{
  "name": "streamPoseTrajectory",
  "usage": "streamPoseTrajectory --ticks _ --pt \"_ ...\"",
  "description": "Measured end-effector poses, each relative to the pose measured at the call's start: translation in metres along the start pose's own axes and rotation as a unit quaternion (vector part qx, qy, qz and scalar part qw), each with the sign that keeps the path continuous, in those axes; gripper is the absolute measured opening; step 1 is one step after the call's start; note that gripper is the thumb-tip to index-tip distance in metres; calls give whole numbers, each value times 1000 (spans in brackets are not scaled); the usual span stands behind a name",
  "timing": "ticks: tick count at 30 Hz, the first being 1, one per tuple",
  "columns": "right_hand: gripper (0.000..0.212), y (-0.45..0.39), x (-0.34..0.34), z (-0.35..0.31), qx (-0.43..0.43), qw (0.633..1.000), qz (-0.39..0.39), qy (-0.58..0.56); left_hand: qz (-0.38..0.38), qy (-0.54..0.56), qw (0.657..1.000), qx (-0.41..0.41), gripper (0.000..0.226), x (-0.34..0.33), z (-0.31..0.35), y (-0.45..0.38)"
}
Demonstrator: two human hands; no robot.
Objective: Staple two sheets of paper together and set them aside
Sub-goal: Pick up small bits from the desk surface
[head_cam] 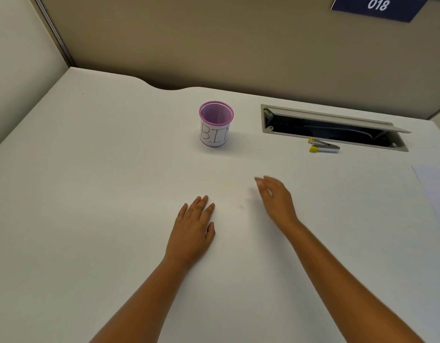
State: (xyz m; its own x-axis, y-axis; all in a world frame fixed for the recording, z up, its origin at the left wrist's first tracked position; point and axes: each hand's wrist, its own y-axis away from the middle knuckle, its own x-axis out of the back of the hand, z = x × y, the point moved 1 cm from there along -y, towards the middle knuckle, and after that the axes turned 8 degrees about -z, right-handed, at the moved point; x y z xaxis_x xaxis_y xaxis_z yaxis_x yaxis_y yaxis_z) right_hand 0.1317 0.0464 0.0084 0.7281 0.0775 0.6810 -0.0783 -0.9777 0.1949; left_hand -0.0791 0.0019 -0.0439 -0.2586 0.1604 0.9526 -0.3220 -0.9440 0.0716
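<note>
a pale sheet of paper is cut off by the right edge of the frame and barely stands out against the white surface. the small metal stapler with yellow tips lies at the upper right, just below a long open cable slot with a dark, unreadable inside. the left hand lies flat, fingers together, empty. the right hand is blurred, fingers loosely spread, holding nothing. a purple mesh cup labelled "bin" stands upper centre before beige partition walls; a blue sign reading 018 is clipped at the top.
</note>
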Motion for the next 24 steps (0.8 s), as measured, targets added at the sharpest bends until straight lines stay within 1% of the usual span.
streamPoseTrajectory --ticks 1,3,5,7,8,9,14,16,18,20,22,24 --pt "38 11 -5 12 -12 999 -11 30 1 0 1000 0 49 0 0 0" --pt "51 31 -17 29 -38 989 -53 135 3 -2 1000 0 50 -1 -1 1" --pt "75 47 -30 32 -46 969 -70 231 3 -1 1000 1 50 -1 -1 1" --pt "104 61 -43 27 -38 959 -66 273 4 2 1000 0 50 0 0 0" --pt "110 65 -50 24 -34 956 -68 285 5 4 1000 0 50 0 0 0" --pt "112 67 -57 20 -31 954 -67 289 4 3 1000 -1 50 0 0 0" --pt "112 55 -79 -2 -19 953 -81 290 6 2 1000 -2 51 -1 -1 0" --pt "108 49 -80 -8 -20 959 -78 272 1 0 1000 2 51 -2 -1 1" --pt "93 46 -77 -8 -29 976 -70 206 -3 -2 1000 1 51 -2 -1 1" --pt "75 45 -72 0 -26 990 -33 138 -3 -1 1000 0 51 0 -1 0" --pt "63 45 -69 8 -6 996 20 92 -2 1 1000 0 51 0 -1 0" --pt "54 43 -69 13 5 997 44 64 0 4 1000 1 51 0 -1 0"
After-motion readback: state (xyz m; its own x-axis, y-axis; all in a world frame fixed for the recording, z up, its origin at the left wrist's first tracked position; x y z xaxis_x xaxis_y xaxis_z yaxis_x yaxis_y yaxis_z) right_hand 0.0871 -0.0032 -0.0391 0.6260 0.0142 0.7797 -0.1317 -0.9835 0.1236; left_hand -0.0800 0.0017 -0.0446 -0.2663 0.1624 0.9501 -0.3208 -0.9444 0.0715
